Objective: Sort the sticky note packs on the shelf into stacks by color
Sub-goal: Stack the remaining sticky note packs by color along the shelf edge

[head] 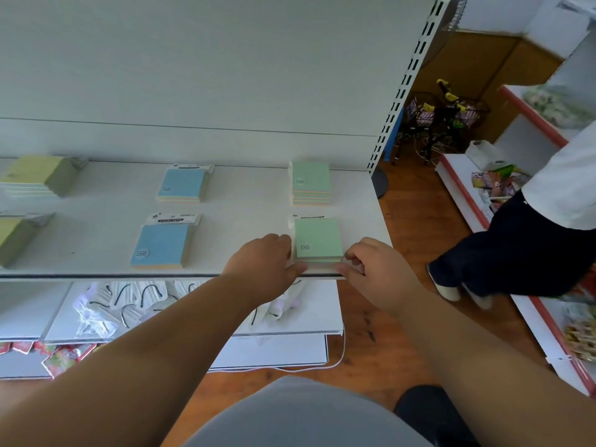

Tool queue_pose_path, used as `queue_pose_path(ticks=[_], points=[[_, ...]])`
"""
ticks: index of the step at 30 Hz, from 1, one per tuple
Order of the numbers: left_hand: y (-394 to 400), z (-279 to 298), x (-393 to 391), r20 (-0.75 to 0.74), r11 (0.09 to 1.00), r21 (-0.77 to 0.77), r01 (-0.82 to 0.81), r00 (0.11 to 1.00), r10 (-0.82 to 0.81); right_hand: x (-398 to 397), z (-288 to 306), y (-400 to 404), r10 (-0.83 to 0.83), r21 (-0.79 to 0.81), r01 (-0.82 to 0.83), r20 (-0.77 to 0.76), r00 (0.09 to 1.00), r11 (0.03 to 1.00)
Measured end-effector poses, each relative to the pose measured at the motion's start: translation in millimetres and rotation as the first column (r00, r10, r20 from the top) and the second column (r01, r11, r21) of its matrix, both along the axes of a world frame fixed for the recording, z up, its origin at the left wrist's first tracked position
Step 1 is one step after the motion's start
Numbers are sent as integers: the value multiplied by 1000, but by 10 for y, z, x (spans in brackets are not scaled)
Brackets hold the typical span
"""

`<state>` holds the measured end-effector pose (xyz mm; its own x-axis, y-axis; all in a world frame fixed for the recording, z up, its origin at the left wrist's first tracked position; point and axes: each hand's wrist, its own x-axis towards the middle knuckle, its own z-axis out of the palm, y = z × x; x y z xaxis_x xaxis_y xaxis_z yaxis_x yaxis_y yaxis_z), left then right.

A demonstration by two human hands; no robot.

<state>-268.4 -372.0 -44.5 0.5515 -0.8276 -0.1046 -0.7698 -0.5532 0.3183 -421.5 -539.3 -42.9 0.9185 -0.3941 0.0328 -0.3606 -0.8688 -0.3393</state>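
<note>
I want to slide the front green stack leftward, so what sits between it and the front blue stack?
In the head view, only the left hand lies there, touching the front green stack; the shelf up to the front blue stack is otherwise bare.

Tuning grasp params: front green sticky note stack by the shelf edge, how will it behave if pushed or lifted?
The front green stack is several flat wrapped packs, so probably stiff as blocks, light. The glossy wrap suggests layers may slide and shear if pushed high. It sits near the shelf front edge, so a pull outward could drop it. Left hand and right hand flank both sides, likely squaring it.
</note>
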Motion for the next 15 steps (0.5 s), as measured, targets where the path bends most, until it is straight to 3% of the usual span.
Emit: queue_pose_path(ticks=[4, 15], points=[[-10, -19, -5, 112, 995, -34, 89, 990, -84, 7, -28, 11, 92, -86, -87, 45, 995, 992], [26, -8, -32, 177, 992, -15, 127, 977, -123, -25, -52, 33, 157, -212, -131, 115, 981, 969]])
